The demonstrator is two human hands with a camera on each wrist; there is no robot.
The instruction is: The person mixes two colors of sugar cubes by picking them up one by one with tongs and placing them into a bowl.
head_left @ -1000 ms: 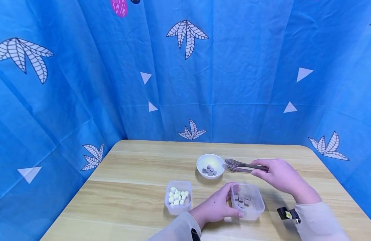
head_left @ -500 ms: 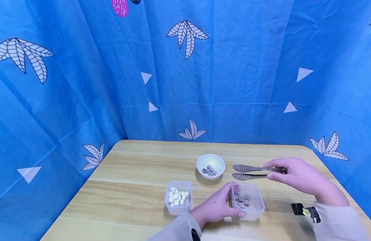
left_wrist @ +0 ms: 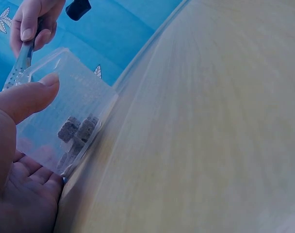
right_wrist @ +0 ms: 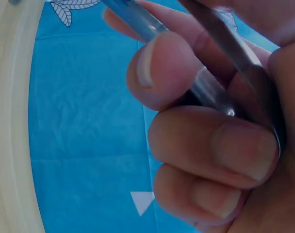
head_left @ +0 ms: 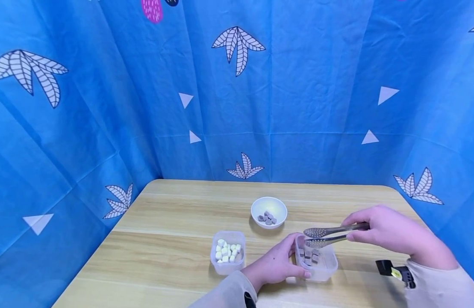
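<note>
My right hand (head_left: 390, 233) grips a pair of metal tongs (head_left: 329, 236) with perforated tips. The tips are spread apart over the far part of a clear plastic container (head_left: 329, 273), with nothing between them. In the right wrist view, fingers curl round the tong arms (right_wrist: 210, 87). My left hand (head_left: 277, 263) holds that container from its left side, thumb (left_wrist: 33, 99) on one wall and the other fingers round the far side. Several brown cubes (left_wrist: 70, 130) lie inside the container. Beyond it, a white bowl (head_left: 281, 209) has several similar brown pieces at its bottom.
Left of my left hand stands a second clear container (head_left: 228, 269) with several cream-white cubes (head_left: 225, 252). All of this is on a wooden table (head_left: 163, 256). A blue patterned curtain (head_left: 317, 107) hangs behind the table and along its sides.
My right hand drew the tongs right, away from the bowl, then brought their tips nearer, over the container with the brown cubes. The left hand and both containers stayed in place.
</note>
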